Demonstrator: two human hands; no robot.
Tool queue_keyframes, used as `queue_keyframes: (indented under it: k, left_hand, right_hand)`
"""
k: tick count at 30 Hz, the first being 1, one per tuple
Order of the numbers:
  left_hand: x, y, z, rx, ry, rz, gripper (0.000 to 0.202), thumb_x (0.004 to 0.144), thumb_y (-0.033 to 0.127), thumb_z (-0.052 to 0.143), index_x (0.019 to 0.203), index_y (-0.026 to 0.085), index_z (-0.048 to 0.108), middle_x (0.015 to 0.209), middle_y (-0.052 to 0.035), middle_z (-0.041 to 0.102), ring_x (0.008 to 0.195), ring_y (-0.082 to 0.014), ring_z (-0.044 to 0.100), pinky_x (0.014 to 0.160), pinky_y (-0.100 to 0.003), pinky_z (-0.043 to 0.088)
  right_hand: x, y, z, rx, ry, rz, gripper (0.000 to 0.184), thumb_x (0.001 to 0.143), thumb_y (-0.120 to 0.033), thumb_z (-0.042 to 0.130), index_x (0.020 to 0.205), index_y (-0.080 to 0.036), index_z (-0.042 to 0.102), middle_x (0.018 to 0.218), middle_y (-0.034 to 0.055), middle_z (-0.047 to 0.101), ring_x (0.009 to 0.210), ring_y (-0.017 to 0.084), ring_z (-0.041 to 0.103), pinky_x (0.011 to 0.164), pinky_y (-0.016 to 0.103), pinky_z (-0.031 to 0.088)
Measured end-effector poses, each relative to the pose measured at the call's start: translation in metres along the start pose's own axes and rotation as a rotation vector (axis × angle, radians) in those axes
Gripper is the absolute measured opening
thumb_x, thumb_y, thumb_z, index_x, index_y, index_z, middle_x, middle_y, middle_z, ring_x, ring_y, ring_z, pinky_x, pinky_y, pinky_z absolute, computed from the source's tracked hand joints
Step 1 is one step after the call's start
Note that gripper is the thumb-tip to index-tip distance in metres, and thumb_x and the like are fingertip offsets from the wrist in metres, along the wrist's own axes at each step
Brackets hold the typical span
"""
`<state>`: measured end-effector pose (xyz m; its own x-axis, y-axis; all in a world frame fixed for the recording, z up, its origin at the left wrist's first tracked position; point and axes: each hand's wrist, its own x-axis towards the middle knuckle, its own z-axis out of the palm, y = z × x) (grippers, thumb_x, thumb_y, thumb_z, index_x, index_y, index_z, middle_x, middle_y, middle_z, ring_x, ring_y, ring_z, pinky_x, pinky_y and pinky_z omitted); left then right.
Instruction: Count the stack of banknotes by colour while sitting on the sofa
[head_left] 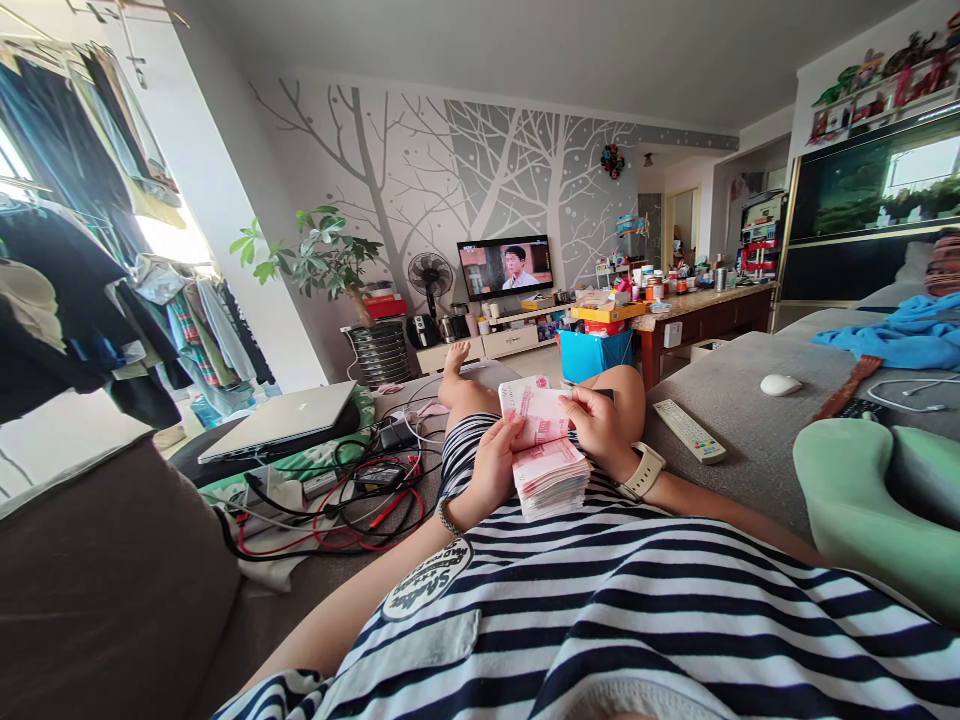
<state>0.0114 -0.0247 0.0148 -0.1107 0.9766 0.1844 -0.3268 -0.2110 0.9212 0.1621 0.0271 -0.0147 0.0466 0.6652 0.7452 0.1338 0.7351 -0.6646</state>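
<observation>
A thick stack of pink banknotes [551, 478] is bent over between my two hands, above the lap of my striped clothing. My left hand [496, 458] grips the notes from the left, thumb across their face. On the upper right, my right hand [596, 425] pinches the edge of the upper notes between thumb and fingers. The upper part of the bundle stands up towards the far side, while the lower part fans towards me. A pale watch [643, 472] is on my right wrist. A dark object just behind my right hand is mostly hidden.
On the sofa to the right lie a remote control [690, 431], a white mouse [780, 385] and a green neck pillow [847, 500]. Tangled cables [360, 490] and a closed laptop [281, 420] are on the left. Beyond my legs stand a blue box [595, 354] and a cluttered table [709, 303].
</observation>
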Motion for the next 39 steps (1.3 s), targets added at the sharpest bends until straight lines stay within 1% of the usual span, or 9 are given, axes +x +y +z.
queue_keyframes:
  k: [2,5,10,18,23,26,29,35,39]
  left_hand:
    - [-0.003,0.005,0.001,0.08,0.013,0.029,0.016,0.07,0.028,0.068,0.062,0.019,0.057,0.058,0.0038,0.054,0.057,-0.0136,0.049,0.06,-0.027,0.045]
    - [-0.004,0.011,-0.001,0.284,0.06,0.139,0.017,0.075,0.023,0.061,0.058,0.019,0.058,0.061,0.0011,0.058,0.066,-0.0159,0.051,0.066,-0.027,0.044]
    - [-0.002,0.012,-0.009,0.551,0.089,0.299,0.016,0.074,0.013,0.052,0.061,0.018,0.061,0.071,-0.0021,0.067,0.076,-0.0182,0.054,0.077,-0.027,0.044]
    - [0.006,0.001,-0.019,0.815,0.009,0.377,0.015,0.071,0.011,0.046,0.059,0.019,0.051,0.061,0.0016,0.055,0.066,-0.0146,0.042,0.064,-0.026,0.037]
    - [0.008,0.0,-0.02,0.825,-0.012,0.385,0.014,0.07,0.011,0.046,0.062,0.019,0.054,0.068,-0.0015,0.062,0.067,-0.0159,0.046,0.066,-0.028,0.041]
    - [0.009,0.0,-0.02,0.805,-0.042,0.413,0.011,0.071,0.017,0.047,0.065,0.019,0.057,0.072,-0.0027,0.065,0.07,-0.0173,0.049,0.07,-0.029,0.043]
    - [0.009,0.0,-0.02,0.761,-0.052,0.42,0.008,0.07,0.023,0.053,0.062,0.02,0.055,0.068,-0.0023,0.064,0.069,-0.0181,0.048,0.069,-0.03,0.043]
    - [0.01,-0.001,-0.022,0.694,-0.073,0.457,0.011,0.066,0.017,0.061,0.057,0.022,0.055,0.067,-0.0035,0.063,0.068,-0.0183,0.049,0.07,-0.029,0.042]
    - [0.011,-0.003,-0.023,0.691,-0.079,0.475,0.015,0.066,0.015,0.063,0.055,0.023,0.056,0.065,-0.0038,0.064,0.066,-0.0189,0.049,0.07,-0.029,0.043]
  right_hand:
    - [-0.001,0.0,0.0,0.011,0.008,-0.021,0.045,0.09,-0.051,0.056,0.06,-0.022,0.041,0.055,-0.0024,0.039,0.056,0.015,0.037,0.056,0.029,0.031]
    - [-0.002,-0.004,-0.001,0.04,0.009,-0.056,0.044,0.092,-0.05,0.055,0.06,-0.022,0.041,0.055,-0.0023,0.039,0.056,0.015,0.037,0.056,0.029,0.03]
    - [-0.005,-0.011,-0.003,0.098,-0.034,-0.123,0.041,0.095,-0.047,0.052,0.064,-0.022,0.041,0.057,-0.0023,0.039,0.056,0.014,0.036,0.054,0.029,0.029]
    - [-0.011,-0.021,-0.006,0.127,-0.086,-0.166,0.039,0.097,-0.045,0.05,0.067,-0.022,0.043,0.06,-0.0024,0.038,0.057,0.014,0.036,0.055,0.029,0.029]
    - [-0.013,-0.024,-0.007,0.141,-0.124,-0.167,0.037,0.097,-0.044,0.05,0.069,-0.021,0.047,0.061,-0.0024,0.043,0.058,0.014,0.038,0.056,0.029,0.03]
    - [-0.013,-0.026,-0.007,0.137,-0.133,-0.162,0.036,0.097,-0.045,0.05,0.071,-0.02,0.051,0.062,-0.002,0.046,0.057,0.014,0.04,0.056,0.028,0.031]
    - [-0.013,-0.028,-0.007,0.126,-0.144,-0.157,0.036,0.096,-0.047,0.05,0.072,-0.02,0.052,0.062,-0.0014,0.049,0.057,0.014,0.041,0.057,0.028,0.033]
    - [-0.013,-0.03,-0.007,0.088,-0.15,-0.118,0.04,0.093,-0.054,0.049,0.072,-0.021,0.054,0.064,0.0002,0.052,0.058,0.015,0.045,0.056,0.028,0.035]
    - [-0.013,-0.029,-0.007,0.108,-0.15,-0.124,0.037,0.093,-0.052,0.05,0.074,-0.021,0.055,0.067,0.0006,0.053,0.06,0.015,0.047,0.056,0.028,0.036]
